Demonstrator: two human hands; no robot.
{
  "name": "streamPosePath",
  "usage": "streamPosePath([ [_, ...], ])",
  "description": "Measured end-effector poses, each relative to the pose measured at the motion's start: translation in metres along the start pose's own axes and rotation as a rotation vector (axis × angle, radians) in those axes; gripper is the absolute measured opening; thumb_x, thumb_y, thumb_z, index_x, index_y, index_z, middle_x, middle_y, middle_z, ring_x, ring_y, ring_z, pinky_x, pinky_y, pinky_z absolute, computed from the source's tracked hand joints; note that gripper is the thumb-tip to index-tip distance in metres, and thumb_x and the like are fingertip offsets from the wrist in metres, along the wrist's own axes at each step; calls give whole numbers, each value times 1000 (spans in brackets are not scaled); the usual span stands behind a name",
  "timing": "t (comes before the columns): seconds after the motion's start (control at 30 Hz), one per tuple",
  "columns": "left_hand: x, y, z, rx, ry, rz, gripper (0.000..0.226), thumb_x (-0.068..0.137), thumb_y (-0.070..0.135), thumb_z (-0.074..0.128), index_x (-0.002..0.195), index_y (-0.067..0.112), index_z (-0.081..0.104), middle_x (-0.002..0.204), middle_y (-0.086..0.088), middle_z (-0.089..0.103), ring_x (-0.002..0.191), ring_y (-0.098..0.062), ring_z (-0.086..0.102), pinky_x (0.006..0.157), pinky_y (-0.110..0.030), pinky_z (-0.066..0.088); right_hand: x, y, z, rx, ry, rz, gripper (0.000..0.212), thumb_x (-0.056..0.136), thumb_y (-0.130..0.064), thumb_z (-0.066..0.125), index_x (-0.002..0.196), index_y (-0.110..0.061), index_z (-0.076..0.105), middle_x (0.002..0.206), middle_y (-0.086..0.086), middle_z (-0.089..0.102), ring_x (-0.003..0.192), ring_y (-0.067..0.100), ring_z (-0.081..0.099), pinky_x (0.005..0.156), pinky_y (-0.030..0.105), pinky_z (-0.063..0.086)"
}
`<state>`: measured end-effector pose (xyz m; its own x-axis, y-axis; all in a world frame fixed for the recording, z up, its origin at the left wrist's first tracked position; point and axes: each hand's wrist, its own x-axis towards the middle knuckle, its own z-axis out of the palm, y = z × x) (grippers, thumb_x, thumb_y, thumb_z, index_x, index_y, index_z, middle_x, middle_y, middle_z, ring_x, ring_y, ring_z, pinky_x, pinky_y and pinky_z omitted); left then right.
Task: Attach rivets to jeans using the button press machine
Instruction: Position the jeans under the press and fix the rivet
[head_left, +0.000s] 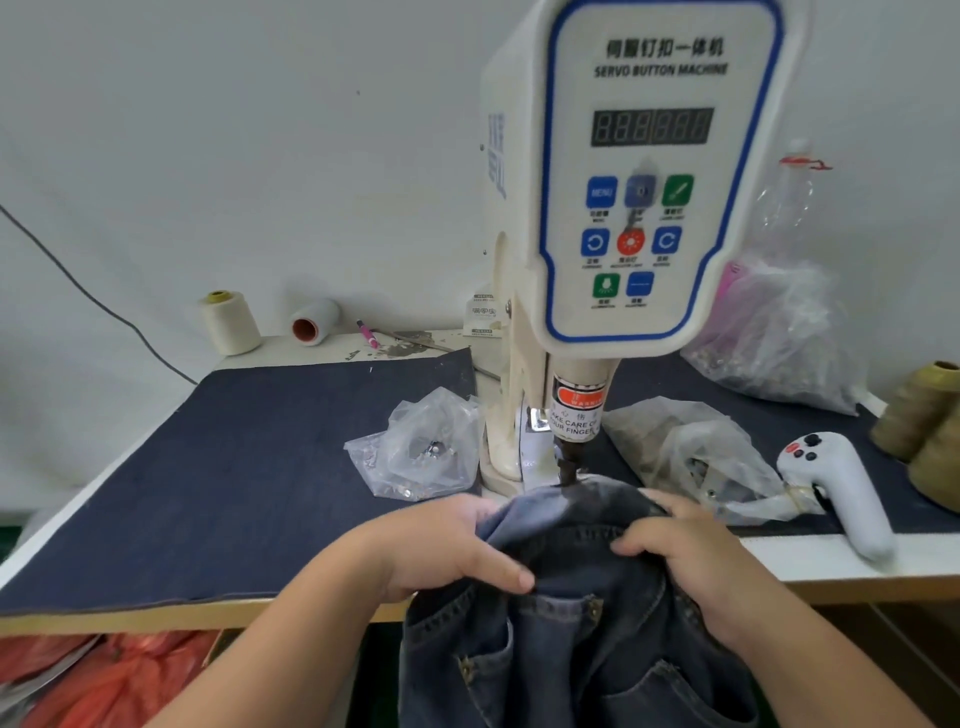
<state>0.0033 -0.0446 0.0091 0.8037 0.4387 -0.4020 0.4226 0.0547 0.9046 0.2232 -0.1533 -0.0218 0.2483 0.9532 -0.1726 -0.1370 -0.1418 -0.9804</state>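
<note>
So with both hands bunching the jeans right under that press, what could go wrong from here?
The left hand and right hand grip the jeans close to the punch, so fingers could get pinched; the machine's label warns of that. The denim is bunched, so a rivet might catch an extra fold or land off its mark.

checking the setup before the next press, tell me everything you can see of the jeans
The jeans are dark blue-grey denim with a faded patch near the top. They are bunched at the table's front edge and hang below it. Pockets, stitch lines and a few brass-coloured rivets show. The left hand and right hand grip the raised fold, whose top sits right under the machine's punch.
</note>
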Motion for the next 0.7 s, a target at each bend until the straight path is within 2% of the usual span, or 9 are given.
streamPosePath([
  [0.17, -9, -18, 7, -42, -120, 23, 49, 81, -2, 70, 128, 8, 60, 130, -20, 64, 122, -39, 60, 106, -54, 46, -15, 13, 3, -65, -61, 62, 50, 43, -14, 72, 93, -13, 77, 91, 26, 73, 84, 40, 72, 71, 41, 57],
  [0.23, -8, -20, 3, -68, -143, -4, 54, 79, -5, 68, 132, 3, 56, 134, -26, 59, 126, -44, 55, 108, -59, 41, -14, 11, 5, -118, -37, 36, 45, 46, -16, 72, 91, -14, 77, 90, 23, 74, 86, 38, 73, 74, 42, 56],
  [0.3, -7, -20, 1, 6, -152, -36, 50, 79, -6, 68, 127, 0, 58, 131, -26, 62, 124, -44, 57, 106, -60, 43, -11, 11, 7, -218, 11, 12, 36, 53, -15, 69, 89, -14, 75, 88, 20, 74, 88, 37, 72, 80, 45, 55],
  [0.37, -4, -20, 7, 145, -115, -33, 43, 76, 0, 72, 119, 7, 66, 122, -16, 70, 116, -35, 65, 104, -54, 48, -11, 13, 11, -337, 39, 0, 34, 55, -17, 67, 88, -14, 73, 86, 17, 75, 89, 35, 72, 83, 48, 55],
  [0.43, -2, -21, 17, 244, -30, -7, 39, 71, 14, 77, 110, 17, 70, 112, -6, 75, 108, -25, 70, 101, -49, 51, -13, 17, 13, -432, 47, 0, 34, 55, -21, 67, 88, -14, 71, 84, 14, 75, 86, 31, 72, 83, 50, 55],
  [0.53, -1, -26, 37, 140, 80, -9, 41, 68, 34, 80, 106, 21, 73, 107, -2, 76, 105, -20, 71, 103, -46, 50, -15, 19, 15, -461, 57, -11, 33, 55, -25, 69, 87, -19, 72, 80, 7, 75, 78, 18, 73, 81, 44, 56],
  [0.6, -1, -23, 46, -18, 117, 14, 39, 71, 32, 80, 106, 14, 73, 109, -7, 75, 106, -22, 70, 103, -44, 50, -15, 15, 16, -451, 89, -64, 29, 57, -27, 71, 84, -16, 71, 79, 9, 73, 73, 17, 69, 76, 42, 53],
  [0.7, 0, -16, 52, -110, 179, 67, 24, 76, 18, 73, 99, 15, 72, 100, -7, 76, 96, -21, 72, 98, -41, 54, -18, 8, 11, -361, 159, -166, 18, 71, -17, 77, 84, -9, 69, 84, 19, 70, 84, 33, 68, 78, 43, 50],
])
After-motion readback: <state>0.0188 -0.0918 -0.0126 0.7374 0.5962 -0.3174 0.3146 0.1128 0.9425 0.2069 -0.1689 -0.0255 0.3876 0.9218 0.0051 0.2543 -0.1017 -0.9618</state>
